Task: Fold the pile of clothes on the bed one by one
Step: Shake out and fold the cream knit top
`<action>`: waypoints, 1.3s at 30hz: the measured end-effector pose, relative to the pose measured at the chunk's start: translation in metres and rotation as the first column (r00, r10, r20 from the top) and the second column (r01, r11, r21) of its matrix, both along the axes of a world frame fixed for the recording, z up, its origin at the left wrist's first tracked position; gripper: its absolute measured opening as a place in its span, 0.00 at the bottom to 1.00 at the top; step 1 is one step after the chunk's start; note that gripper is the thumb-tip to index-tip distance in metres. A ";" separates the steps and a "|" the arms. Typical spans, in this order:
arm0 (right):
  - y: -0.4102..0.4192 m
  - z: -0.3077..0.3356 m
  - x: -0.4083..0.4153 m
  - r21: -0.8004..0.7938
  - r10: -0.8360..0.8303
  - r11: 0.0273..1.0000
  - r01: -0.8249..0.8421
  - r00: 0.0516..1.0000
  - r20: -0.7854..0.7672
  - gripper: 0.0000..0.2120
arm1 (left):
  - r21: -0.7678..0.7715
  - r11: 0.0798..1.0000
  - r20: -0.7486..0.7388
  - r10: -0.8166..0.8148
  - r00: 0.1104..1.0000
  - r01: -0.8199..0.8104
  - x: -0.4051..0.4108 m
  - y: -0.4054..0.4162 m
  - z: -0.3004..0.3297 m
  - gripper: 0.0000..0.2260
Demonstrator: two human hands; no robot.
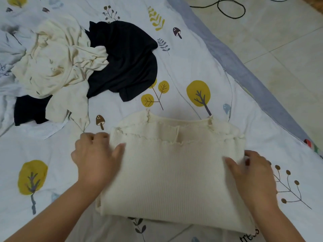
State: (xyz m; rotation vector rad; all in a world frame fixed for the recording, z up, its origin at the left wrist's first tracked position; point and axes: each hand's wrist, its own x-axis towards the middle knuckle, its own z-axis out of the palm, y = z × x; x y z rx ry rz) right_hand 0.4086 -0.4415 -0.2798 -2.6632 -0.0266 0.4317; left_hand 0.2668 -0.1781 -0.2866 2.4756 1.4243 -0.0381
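Gripping the side edges of a cream ribbed knit top (174, 165), the left hand (94, 154) and right hand (253, 172) each have the thumb on top and fingers curled at the edge. The top lies flat between them, frilled hems folded over. Beyond the left hand sits a crumpled pile of cream and black clothes (83, 67) on the bed (201, 58).

Two hands (95, 154) (253, 173), two cream garments (174, 168) (57, 63), one black garment (125, 58).
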 end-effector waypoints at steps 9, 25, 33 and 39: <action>0.011 -0.009 0.029 0.241 -0.180 0.959 0.146 0.976 0.126 0.17 | -0.322 0.941 0.503 0.265 0.823 -0.105 0.022 0.016 -0.012 0.11; 0.032 -0.074 -0.019 -0.358 0.707 0.686 -0.633 0.695 0.127 0.30 | -0.003 0.712 -0.202 -0.688 0.697 0.702 0.003 -0.039 -0.063 0.28; 0.036 -0.048 -0.045 -0.338 0.583 0.794 -0.505 0.790 0.190 0.34 | -0.032 0.793 -0.118 -0.607 0.786 0.608 0.005 -0.071 -0.029 0.32; 0.014 -0.056 -0.097 -0.245 0.665 0.731 -0.637 0.746 0.044 0.26 | -0.125 0.709 -0.110 -0.705 0.700 0.694 -0.046 -0.088 -0.048 0.26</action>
